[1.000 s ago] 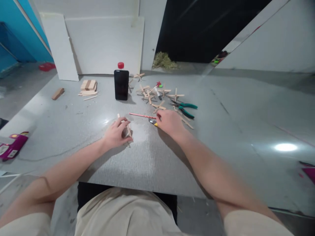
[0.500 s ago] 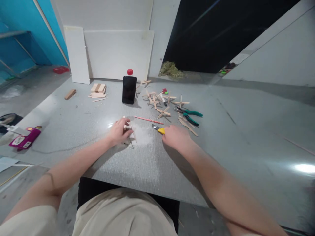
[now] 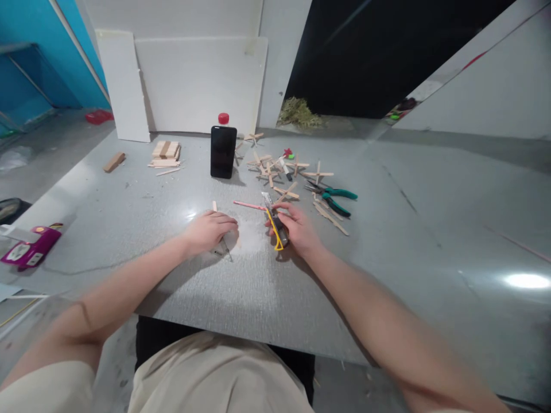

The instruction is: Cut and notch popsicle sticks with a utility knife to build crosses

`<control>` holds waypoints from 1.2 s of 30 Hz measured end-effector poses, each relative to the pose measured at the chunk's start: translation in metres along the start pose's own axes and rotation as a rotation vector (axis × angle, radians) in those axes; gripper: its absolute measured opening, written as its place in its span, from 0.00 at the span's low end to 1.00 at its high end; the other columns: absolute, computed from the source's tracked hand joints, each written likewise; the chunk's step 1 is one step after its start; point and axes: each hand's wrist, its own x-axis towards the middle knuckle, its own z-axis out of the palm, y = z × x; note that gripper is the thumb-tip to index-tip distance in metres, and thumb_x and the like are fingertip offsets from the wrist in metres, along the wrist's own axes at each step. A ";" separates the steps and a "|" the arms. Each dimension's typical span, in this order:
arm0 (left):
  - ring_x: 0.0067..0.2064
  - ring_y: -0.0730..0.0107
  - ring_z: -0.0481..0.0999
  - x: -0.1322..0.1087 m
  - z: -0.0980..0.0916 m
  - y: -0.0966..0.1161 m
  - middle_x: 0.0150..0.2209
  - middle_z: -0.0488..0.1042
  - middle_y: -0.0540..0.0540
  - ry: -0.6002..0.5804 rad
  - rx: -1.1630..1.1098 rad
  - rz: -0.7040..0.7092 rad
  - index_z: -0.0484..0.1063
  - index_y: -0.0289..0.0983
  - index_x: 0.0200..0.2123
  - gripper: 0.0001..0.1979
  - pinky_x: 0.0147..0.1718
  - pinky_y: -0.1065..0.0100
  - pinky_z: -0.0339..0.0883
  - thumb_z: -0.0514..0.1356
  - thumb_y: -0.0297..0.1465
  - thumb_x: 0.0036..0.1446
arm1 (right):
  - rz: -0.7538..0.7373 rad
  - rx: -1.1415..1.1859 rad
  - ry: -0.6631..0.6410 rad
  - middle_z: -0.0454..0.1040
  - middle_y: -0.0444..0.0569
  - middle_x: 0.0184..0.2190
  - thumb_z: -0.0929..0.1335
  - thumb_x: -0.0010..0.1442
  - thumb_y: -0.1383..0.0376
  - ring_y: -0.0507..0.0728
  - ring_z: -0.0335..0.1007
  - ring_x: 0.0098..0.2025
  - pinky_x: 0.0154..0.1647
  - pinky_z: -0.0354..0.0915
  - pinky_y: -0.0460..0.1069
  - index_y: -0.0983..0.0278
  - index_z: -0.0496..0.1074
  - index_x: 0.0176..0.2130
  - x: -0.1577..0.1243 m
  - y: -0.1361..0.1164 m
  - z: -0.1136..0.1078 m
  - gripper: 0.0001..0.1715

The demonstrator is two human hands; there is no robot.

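Note:
My left hand [image 3: 210, 230] lies palm down on the grey table [image 3: 387, 241], fingers curled over a thin wooden stick [image 3: 214, 206] whose end pokes out past the knuckles. My right hand [image 3: 297, 229] grips a yellow and black utility knife [image 3: 274, 222], blade end pointing away from me. A pink pencil [image 3: 249, 205] lies just beyond both hands. Between the hands the table shows a pale scuffed patch [image 3: 248, 234].
A black phone [image 3: 223, 152] stands upright before a red-capped bottle [image 3: 223, 119]. Several crossed wooden sticks [image 3: 275, 172], green-handled pliers [image 3: 333, 198], a stack of sticks [image 3: 165, 151], a wood block [image 3: 114, 162] and a pink tool [image 3: 28, 248] lie around. White boards [image 3: 189, 80] lean behind.
My right hand has picked the utility knife up off the table and drawn it toward the left hand. The left hand stays over the stick.

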 end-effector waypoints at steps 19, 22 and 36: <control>0.47 0.65 0.77 0.037 0.006 -0.013 0.49 0.75 0.43 -0.057 0.163 0.160 0.72 0.35 0.51 0.14 0.47 0.57 0.75 0.61 0.37 0.67 | -0.281 -0.065 0.237 0.74 0.46 0.31 0.71 0.58 0.55 0.60 0.73 0.32 0.37 0.71 0.57 0.56 0.68 0.39 -0.002 0.004 -0.006 0.12; 0.42 0.67 0.78 0.039 0.008 -0.012 0.47 0.77 0.43 -0.024 0.128 0.160 0.74 0.34 0.46 0.08 0.45 0.60 0.75 0.58 0.31 0.68 | -0.331 -0.170 0.230 0.78 0.48 0.37 0.68 0.62 0.58 0.66 0.77 0.43 0.44 0.72 0.60 0.53 0.70 0.37 -0.009 -0.002 -0.004 0.04; 0.51 0.55 0.78 0.031 0.008 -0.018 0.52 0.78 0.41 0.054 -0.097 -0.002 0.75 0.38 0.49 0.20 0.50 0.55 0.69 0.59 0.48 0.65 | -0.448 -0.363 0.075 0.81 0.47 0.38 0.69 0.61 0.63 0.60 0.80 0.36 0.36 0.75 0.55 0.52 0.70 0.50 -0.014 0.001 -0.007 0.17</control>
